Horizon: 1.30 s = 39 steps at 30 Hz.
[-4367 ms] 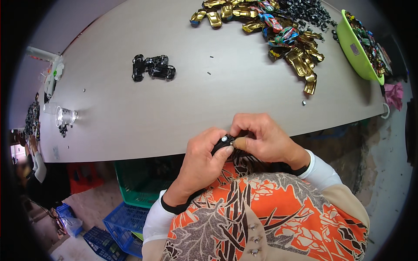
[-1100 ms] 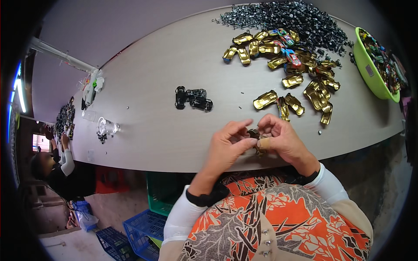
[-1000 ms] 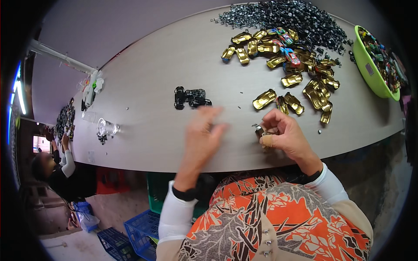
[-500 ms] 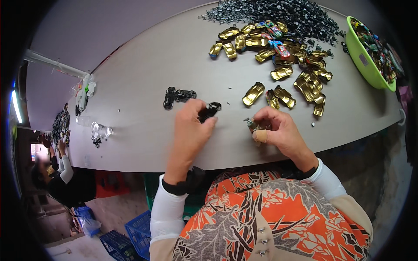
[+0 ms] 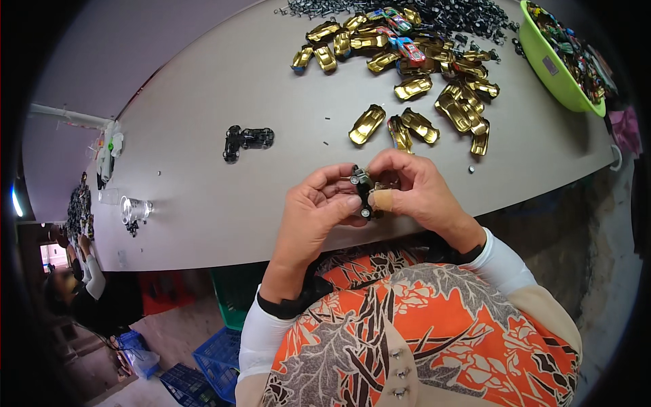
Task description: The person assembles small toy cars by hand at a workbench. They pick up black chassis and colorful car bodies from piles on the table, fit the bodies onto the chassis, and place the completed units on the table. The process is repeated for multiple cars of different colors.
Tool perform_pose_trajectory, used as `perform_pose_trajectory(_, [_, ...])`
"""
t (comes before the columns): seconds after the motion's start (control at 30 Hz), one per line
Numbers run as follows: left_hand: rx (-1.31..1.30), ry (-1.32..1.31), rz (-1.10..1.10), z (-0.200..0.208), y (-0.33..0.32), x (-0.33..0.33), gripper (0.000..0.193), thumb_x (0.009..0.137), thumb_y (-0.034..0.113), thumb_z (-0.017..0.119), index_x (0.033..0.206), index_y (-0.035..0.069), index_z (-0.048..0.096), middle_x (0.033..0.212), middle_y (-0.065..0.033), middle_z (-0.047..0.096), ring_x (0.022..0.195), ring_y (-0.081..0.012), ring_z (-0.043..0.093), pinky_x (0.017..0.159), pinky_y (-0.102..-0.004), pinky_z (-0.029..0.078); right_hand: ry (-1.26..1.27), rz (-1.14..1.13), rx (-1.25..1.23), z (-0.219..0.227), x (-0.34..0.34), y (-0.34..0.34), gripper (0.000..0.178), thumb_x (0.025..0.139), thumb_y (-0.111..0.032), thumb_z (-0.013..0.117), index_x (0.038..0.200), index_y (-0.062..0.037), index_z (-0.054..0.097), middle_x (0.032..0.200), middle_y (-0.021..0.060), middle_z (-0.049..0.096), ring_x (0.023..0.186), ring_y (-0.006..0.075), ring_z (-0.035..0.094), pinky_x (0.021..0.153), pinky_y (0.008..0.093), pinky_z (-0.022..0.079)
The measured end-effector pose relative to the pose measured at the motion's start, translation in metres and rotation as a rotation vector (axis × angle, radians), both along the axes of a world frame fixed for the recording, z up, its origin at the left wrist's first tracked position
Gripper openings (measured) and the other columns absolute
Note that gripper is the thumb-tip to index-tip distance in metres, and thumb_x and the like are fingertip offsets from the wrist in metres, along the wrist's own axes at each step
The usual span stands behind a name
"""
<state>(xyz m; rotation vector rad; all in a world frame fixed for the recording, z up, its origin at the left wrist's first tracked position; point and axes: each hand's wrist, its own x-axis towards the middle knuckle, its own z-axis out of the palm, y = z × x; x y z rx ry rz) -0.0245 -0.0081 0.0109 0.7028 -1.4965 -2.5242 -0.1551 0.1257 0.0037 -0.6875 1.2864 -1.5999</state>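
My left hand (image 5: 308, 211) is closed round a black toy car chassis (image 5: 359, 197) with small wheels. My right hand (image 5: 424, 200), a tan bandage on its thumb, meets it above the table's near edge. Its fingers pinch a small shiny greyish-gold toy car part (image 5: 365, 178) against the chassis; my fingers cover most of this part. Just beyond the hands lie loose gold toy car bodies (image 5: 367, 125), one with a blue and red underside edge. To the left, two more black chassis (image 5: 258, 138) rest touching each other.
A larger group of gold car bodies (image 5: 413, 87) and a heap of small dark wheel parts (image 5: 468, 20) cover the far side. A green basin (image 5: 556, 74) stands far right. Clear plastic cups (image 5: 135, 209) stand left, where another person (image 5: 95, 285) works. Blue crates (image 5: 215, 359) sit below.
My hands have come together, bringing the black chassis against the part in my right hand. The head view has shifted, so the table's contents appear higher and further left.
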Motion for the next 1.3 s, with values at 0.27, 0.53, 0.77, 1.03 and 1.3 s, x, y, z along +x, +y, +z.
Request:
perform_pose_trajectory(0.27, [0.108,0.068,0.089,-0.001,-0.001,0.004,0.046,0.076,-0.004,0.064,0.119,-0.004,0.048,0.098,-0.0130,0.061,0.089,-0.0223,0.064,0.072,-0.0330,0.058,-0.126,-0.060,-0.048,0.003,0.001,0.002,0.030,0.075,0.000,0.065,0.102,-0.0029,0.053,0.089,-0.0005,0.055,0.074,0.0041,0.052,0.055,0.0168,0.042])
perform_pose_trajectory(0.53, [0.208,0.161,0.137,-0.007,0.001,0.009,0.046,0.075,-0.003,0.066,0.119,-0.001,0.050,0.101,-0.0133,0.059,0.096,-0.0269,0.062,0.076,-0.0400,0.058,0.101,-0.175,-0.181,0.005,0.015,0.000,0.030,0.076,0.002,0.063,0.102,-0.0029,0.049,0.088,-0.0010,0.051,0.077,0.0031,0.049,0.067,0.0196,0.044])
perform_pose_trajectory(0.77, [0.171,0.187,0.163,-0.005,0.007,0.012,0.045,0.074,-0.005,0.066,0.117,-0.001,0.052,0.102,-0.0133,0.059,0.095,-0.0236,0.062,0.076,-0.0356,0.058,0.262,-0.169,-0.133,0.003,0.021,0.000,0.028,0.076,0.000,0.062,0.101,-0.0043,0.049,0.081,-0.0016,0.051,0.071,0.0024,0.048,0.061,0.0179,0.043])
perform_pose_trajectory(1.03, [0.134,0.164,0.136,0.000,0.009,0.016,0.047,0.073,-0.008,0.066,0.117,-0.002,0.054,0.101,-0.0114,0.062,0.088,-0.0163,0.062,0.077,-0.0279,0.055,0.433,-0.162,-0.136,0.004,0.024,0.000,0.026,0.074,0.003,0.058,0.098,-0.0027,0.051,0.082,-0.0009,0.046,0.064,0.0017,0.043,0.052,0.0178,0.035])
perform_pose_trajectory(1.3, [-0.035,0.181,0.119,-0.001,0.014,0.021,0.041,0.072,-0.010,0.067,0.111,-0.003,0.059,0.101,-0.0081,0.062,0.091,-0.0160,0.062,0.079,-0.0273,0.055,0.570,-0.083,-0.227,0.004,0.024,-0.002,0.031,0.073,0.006,0.058,0.102,-0.0030,0.055,0.084,0.0012,0.044,0.064,0.0045,0.043,0.051,0.0194,0.035])
